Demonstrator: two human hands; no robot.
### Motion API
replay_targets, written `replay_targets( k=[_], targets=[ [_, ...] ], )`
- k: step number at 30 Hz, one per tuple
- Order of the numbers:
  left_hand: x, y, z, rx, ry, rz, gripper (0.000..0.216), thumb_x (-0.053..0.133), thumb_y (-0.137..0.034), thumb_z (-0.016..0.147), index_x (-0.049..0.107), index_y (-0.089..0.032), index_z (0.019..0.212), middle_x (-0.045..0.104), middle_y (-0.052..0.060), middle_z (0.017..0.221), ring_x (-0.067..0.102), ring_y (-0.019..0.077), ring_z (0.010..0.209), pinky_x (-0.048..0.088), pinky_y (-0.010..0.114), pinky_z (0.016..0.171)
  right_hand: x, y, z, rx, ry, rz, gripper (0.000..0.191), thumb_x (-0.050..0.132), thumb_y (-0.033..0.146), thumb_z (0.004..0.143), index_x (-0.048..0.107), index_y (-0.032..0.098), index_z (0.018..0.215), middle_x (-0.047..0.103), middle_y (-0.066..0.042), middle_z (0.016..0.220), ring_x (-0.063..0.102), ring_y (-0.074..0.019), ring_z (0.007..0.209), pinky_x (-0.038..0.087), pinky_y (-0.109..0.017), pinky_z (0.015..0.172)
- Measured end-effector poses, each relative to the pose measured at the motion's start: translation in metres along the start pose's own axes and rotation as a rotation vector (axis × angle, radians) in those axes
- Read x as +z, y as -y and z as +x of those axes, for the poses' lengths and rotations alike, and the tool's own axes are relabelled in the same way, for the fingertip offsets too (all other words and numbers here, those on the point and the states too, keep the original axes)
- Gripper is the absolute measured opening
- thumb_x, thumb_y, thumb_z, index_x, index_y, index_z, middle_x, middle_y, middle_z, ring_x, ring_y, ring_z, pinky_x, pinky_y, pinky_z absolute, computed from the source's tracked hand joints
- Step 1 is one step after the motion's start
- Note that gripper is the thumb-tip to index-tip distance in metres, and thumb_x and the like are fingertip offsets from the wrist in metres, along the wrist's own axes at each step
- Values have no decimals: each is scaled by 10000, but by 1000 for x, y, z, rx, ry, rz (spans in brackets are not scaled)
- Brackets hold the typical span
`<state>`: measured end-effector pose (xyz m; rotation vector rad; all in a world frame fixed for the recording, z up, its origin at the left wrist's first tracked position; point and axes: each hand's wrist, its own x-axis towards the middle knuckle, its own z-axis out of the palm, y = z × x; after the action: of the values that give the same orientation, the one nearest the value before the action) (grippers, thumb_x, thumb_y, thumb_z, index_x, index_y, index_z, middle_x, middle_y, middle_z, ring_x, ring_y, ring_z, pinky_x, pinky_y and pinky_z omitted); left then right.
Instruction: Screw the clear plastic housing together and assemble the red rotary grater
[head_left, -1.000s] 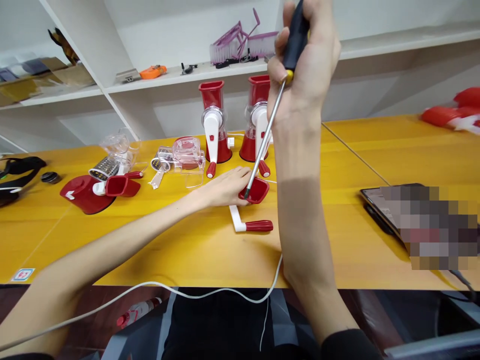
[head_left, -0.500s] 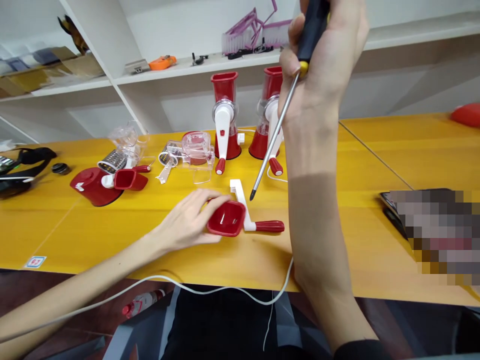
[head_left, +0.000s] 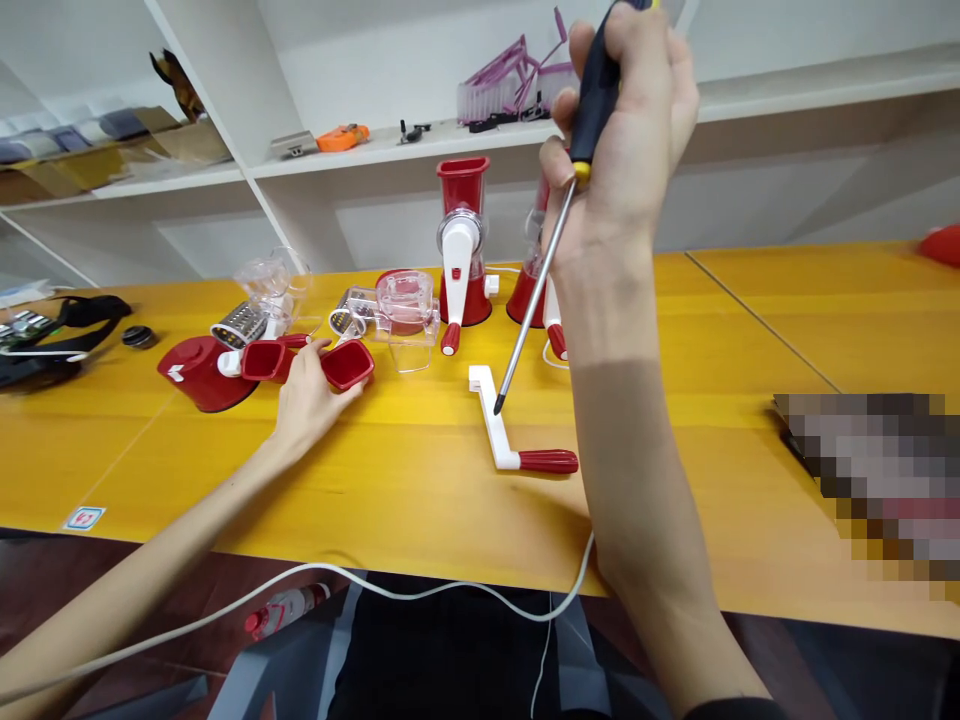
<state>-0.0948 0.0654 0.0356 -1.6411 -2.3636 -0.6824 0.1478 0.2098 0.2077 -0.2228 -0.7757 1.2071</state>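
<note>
My left hand (head_left: 306, 398) is closed on a red square plastic cup (head_left: 348, 366), its open end facing me. Just left of the fingers lies a similar red hopper (head_left: 262, 361), beside a red grater base (head_left: 204, 372) with a white knob. Raised on the right, my right hand (head_left: 626, 140) is wrapped round the dark handle of a screwdriver (head_left: 537, 285). Its shaft slants down to the left, and the tip appears in front of a white crank (head_left: 491, 425) with a red grip, which lies on the table; whether they touch I cannot tell.
Behind stand an assembled red rotary grater (head_left: 463, 190) and a second one, partly hidden by my right arm. Clear plastic housings (head_left: 409, 305) and a metal grating drum (head_left: 240, 325) lie at the left. A white cable (head_left: 397, 596) crosses the table's front edge (head_left: 247, 560).
My left hand has carried the red cup left, away from the crank, to beside the other red hopper. The right hand still grips the screwdriver, and the view has shifted slightly.
</note>
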Motion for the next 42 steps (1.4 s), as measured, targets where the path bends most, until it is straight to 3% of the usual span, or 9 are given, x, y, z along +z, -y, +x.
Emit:
replay_targets(
  k=[17, 22, 24, 26, 29, 31, 35, 38, 42],
  targets=[
    [20, 37, 68, 355, 224, -130, 794, 685, -346, 808, 340, -114, 1485, 523, 204, 1448, 517, 355, 1347, 422, 506, 1123, 5, -1, 1, 69, -12, -53, 65, 444, 218, 998, 389, 192, 1022, 554, 53, 873, 498, 9, 487, 227, -99, 310],
    [13, 38, 44, 435, 41, -209, 794, 728, -428, 783, 388, -145, 1443, 453, 194, 1486, 440, 357, 1398, 394, 519, 1151, 3, -1, -4, 53, -17, -52, 68, 458, 196, 991, 397, 179, 1015, 540, 49, 870, 498, 6, 502, 235, -101, 323],
    [8, 28, 18, 347, -161, -283, 581, 670, -427, 847, 481, -167, 1331, 548, 154, 1333, 571, 296, 1221, 527, 437, 987, 4, -1, -4, 48, -8, -54, 69, 457, 196, 992, 396, 178, 1020, 535, 48, 874, 501, 6, 506, 230, -101, 331],
    [5, 9, -10, 394, -173, -289, 401, 656, -420, 869, 553, -181, 1174, 615, 109, 1141, 622, 246, 1031, 554, 374, 852, 4, -1, -4, 52, 6, -57, 77, 453, 204, 996, 385, 182, 1025, 534, 48, 893, 511, 5, 512, 228, -103, 337],
    [9, -40, -39, 489, 141, -305, 228, 539, -404, 962, 579, -193, 1037, 648, 39, 886, 637, 174, 778, 528, 315, 731, 6, -1, -3, 58, 10, -65, 82, 441, 221, 1004, 366, 189, 1015, 519, 53, 892, 509, 8, 505, 221, -106, 337],
    [16, -81, -47, 439, 400, -267, 344, 492, -449, 998, 533, -183, 1213, 666, 9, 793, 633, 164, 659, 494, 300, 642, 6, 0, -3, 58, 9, -70, 68, 433, 215, 1007, 371, 187, 1008, 522, 54, 881, 500, 11, 501, 220, -105, 335],
    [30, -144, -47, 501, 490, -182, 492, 470, -559, 1002, 487, -237, 1374, 703, 46, 943, 659, 181, 686, 458, 296, 611, 4, 4, -1, 39, -7, -58, 66, 439, 202, 1005, 377, 186, 989, 533, 55, 862, 486, 12, 498, 240, -109, 330],
    [33, -155, -45, 494, 505, -127, 419, 454, -568, 1003, 608, -214, 1168, 685, 73, 952, 659, 201, 723, 446, 301, 622, 1, 9, 3, 33, -32, -41, 71, 421, 210, 1015, 366, 192, 973, 515, 56, 837, 487, 6, 486, 238, -118, 327],
    [19, -131, -47, 418, 589, -174, 159, 537, -325, 951, 591, -215, 1053, 663, 37, 910, 607, 169, 687, 437, 291, 652, 0, 13, 8, 28, -41, -32, 106, 409, 250, 1018, 355, 196, 944, 478, 61, 821, 518, 4, 487, 235, -109, 331]
  ],
)
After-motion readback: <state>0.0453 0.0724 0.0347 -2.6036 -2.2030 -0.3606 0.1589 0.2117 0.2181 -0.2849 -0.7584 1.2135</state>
